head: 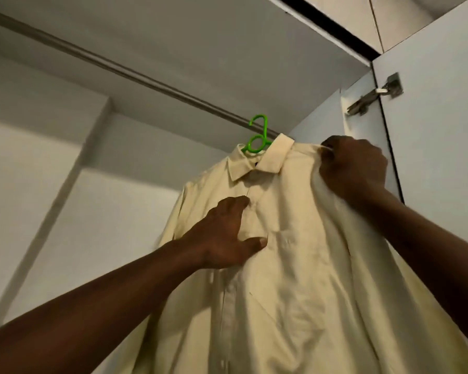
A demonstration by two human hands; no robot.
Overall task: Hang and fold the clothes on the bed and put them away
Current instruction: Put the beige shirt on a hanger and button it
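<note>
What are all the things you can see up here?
shirt: 1, pale yellow, middle, hanging on the hanger
hanger: 1, green, in the collar, hook at the rail
rail: 1, grey, across the top
hinge: 1, silver, upper right
door: 1, white, right
hands: 2, left hand rests on the shirt front, right hand grips its shoulder

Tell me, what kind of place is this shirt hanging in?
Probably the inside of a wardrobe. A hanging rail runs under its top, a pale yellow shirt hangs there on a green hanger, and a metal door hinge shows on the right.
</note>
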